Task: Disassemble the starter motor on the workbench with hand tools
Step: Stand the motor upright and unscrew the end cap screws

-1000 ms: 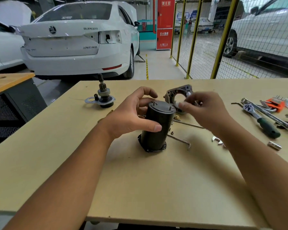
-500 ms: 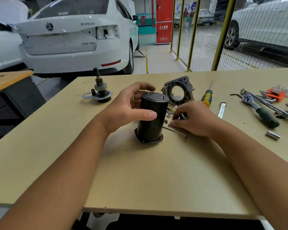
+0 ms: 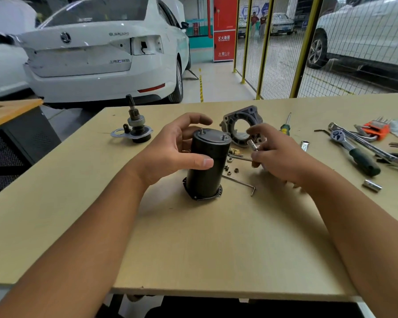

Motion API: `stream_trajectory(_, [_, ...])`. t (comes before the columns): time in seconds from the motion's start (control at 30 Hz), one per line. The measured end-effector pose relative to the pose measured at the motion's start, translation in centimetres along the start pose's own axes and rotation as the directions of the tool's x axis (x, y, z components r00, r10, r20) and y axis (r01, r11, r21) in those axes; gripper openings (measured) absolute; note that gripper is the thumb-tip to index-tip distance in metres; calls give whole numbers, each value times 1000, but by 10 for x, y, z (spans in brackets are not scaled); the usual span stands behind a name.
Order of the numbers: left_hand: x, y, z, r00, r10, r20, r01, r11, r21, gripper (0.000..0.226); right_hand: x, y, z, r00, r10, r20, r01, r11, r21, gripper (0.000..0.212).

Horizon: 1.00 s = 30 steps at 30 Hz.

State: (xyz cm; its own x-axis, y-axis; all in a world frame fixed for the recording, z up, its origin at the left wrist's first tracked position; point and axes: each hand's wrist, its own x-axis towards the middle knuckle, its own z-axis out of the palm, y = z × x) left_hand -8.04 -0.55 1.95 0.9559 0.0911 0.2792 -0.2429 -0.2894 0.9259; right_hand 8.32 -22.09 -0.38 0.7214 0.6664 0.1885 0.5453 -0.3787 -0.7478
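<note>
The black cylindrical starter motor body (image 3: 206,175) stands upright on the wooden workbench (image 3: 216,237). My left hand (image 3: 170,152) grips its upper part, thumb across the front, fingers curled round the back. My right hand (image 3: 277,154) is just right of it and pinches a small silver socket tool (image 3: 253,144) lifted off the bench. Behind my right hand leans the grey aluminium end housing (image 3: 239,125). Loose nuts (image 3: 230,167) and a long through bolt (image 3: 239,183) lie beside the body.
The drive gear assembly (image 3: 136,129) stands at the back left. A green screwdriver (image 3: 285,127), a loose socket (image 3: 305,144), a ratchet (image 3: 354,152), wrenches, an orange hex key set (image 3: 377,128) and another socket (image 3: 372,185) lie on the right. Cars and yellow mesh fencing are beyond.
My right hand went down to the small parts beside the motor body, then rose again holding a small silver socket tool. My left hand kept its grip on the body.
</note>
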Motion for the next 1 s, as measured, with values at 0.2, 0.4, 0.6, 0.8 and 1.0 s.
stream_trajectory(0.2, [0,0,0,1000,-9,4,9,1000,-5,77,2,-2,0,1000,14,-12,-15,997,-73,32])
stream_trajectory(0.4, [0,-5,3,999,-47,16,48,997,-62,68,-5,-9,6,997,-75,-21,60,908,-414,19])
stream_trajectory(0.6, [-2,-7,17,984,-108,144,108,994,7,64,-5,-10,11,995,-76,-65,37,884,-466,16])
stream_trajectory(0.8, [-3,-5,27,992,-57,116,53,998,42,55,-6,-9,9,990,-96,-100,49,918,-393,15])
stream_trajectory(1.0, [0,5,29,992,-109,67,98,984,152,55,-24,-38,6,914,-400,-76,398,839,372,39])
